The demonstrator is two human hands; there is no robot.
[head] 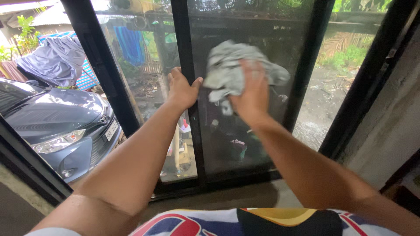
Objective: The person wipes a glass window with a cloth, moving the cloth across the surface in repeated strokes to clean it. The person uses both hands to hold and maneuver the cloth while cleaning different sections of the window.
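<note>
While the right hand presses a crumpled grey cloth flat against the dark window pane, fingers spread over it, the left hand closes on the black centre frame bar, apparently steadying the sash

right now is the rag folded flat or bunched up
Bunched up. The grey rag is crumpled in loose folds under the right hand, pressed against the window pane; the left hand grips the frame.

Soft daylight outside, perhaps motion-blurred, edges warped
</note>
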